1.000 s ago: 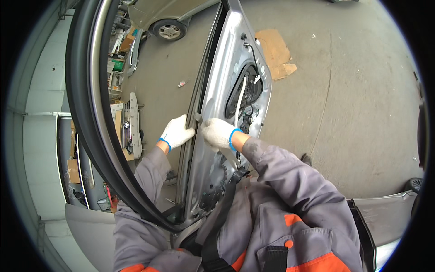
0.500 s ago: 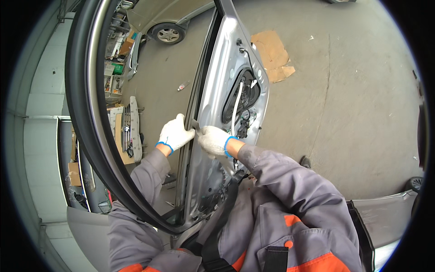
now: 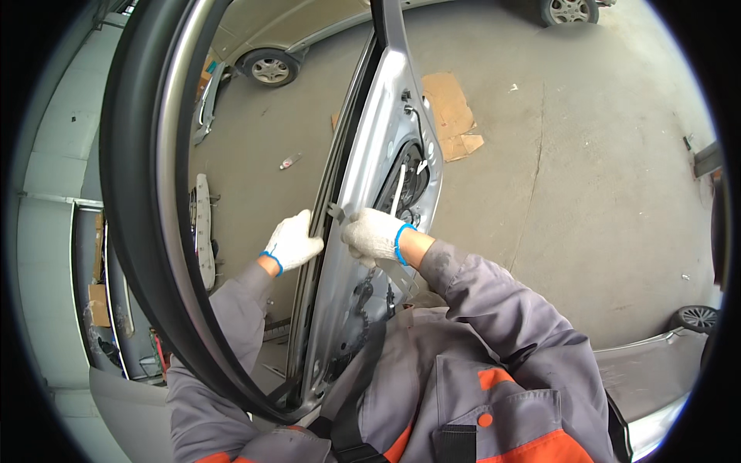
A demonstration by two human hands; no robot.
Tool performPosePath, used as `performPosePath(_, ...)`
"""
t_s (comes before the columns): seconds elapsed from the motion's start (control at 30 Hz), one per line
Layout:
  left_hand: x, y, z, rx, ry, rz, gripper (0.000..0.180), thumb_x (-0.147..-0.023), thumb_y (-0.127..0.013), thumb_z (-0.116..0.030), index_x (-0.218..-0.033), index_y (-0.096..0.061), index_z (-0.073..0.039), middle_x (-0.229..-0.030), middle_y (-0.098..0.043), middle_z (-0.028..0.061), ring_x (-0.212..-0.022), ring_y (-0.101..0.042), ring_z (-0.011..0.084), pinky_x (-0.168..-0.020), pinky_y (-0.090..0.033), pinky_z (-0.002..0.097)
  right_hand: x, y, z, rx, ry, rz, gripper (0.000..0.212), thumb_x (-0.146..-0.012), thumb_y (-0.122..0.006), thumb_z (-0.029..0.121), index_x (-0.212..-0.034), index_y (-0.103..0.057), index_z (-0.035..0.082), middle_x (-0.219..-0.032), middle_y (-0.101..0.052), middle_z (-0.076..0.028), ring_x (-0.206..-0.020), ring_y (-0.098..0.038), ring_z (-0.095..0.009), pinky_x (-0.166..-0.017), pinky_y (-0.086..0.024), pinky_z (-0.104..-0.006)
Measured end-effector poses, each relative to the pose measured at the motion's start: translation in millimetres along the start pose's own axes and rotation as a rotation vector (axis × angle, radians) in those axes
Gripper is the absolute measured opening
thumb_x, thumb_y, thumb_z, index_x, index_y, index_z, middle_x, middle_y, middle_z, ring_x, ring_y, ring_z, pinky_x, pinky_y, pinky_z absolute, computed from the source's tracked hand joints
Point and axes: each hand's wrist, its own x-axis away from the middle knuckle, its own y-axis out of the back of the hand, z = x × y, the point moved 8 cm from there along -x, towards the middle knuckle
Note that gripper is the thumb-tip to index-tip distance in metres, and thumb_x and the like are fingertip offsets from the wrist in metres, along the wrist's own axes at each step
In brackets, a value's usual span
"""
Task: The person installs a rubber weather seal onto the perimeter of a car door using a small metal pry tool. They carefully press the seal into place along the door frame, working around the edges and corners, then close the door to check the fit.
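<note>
A bare silver car door [image 3: 367,147] stands edge-up in front of me, its inner panel uncovered. Along the sill of its window frame runs a dark trim strip [image 3: 337,166]. My left hand [image 3: 292,244], in a white knit glove with a blue cuff, reaches through the window opening and grips this strip from the outer side. In my gloved right hand [image 3: 375,235] is a flat grey metal pry tool [image 3: 338,212]. Its notched tip is beside the strip, and its other end sticks out below my fist. My palm hides its middle.
The thick black window seal [image 3: 143,231] curves close around my left arm. A cardboard sheet [image 3: 449,108] and a plastic bottle [image 3: 290,161] lie on the floor beyond the door. A beige vehicle [image 3: 316,27] stands farther off. A loose grey panel [image 3: 652,366] is at right.
The view has shifted. My left fingers have closed more onto the strip. My right hand has moved slightly right of the strip, and more of the pry tool's notched tip shows.
</note>
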Motion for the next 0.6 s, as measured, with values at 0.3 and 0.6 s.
performPosePath(0.3, 0.2, -2.5, 5.8, -0.046, 0.094, 0.009, 0.036, -0.079, -0.068, -0.024, -0.100, -0.056, 0.003, -0.087, -0.067, 0.0310, -0.089, -0.064, 0.0497, -0.080, -0.052, 0.0524, -10.4, 0.9, -7.9, 0.001, -0.024, 0.167, 0.017, -0.093, -0.056, 0.014, -0.099, -0.062, -0.001, -0.070, -0.063, -0.008, -0.050, -0.061, -0.020, -0.045, -0.049, -0.0343)
performPosePath(0.6, -1.9, 4.7, -8.5, -0.131, 0.190, -0.030, 0.044, -0.081, -0.071, -0.032, -0.101, -0.056, 0.004, -0.085, -0.068, 0.0286, -0.085, -0.067, 0.0473, -0.080, -0.053, 0.0529, -24.8, -33.4, -5.1, 0.678, 0.225, 0.263, 0.013, -0.081, -0.069, 0.023, -0.076, -0.068, 0.010, -0.071, -0.063, -0.003, -0.074, -0.064, -0.021, -0.067, -0.051, -0.0330)
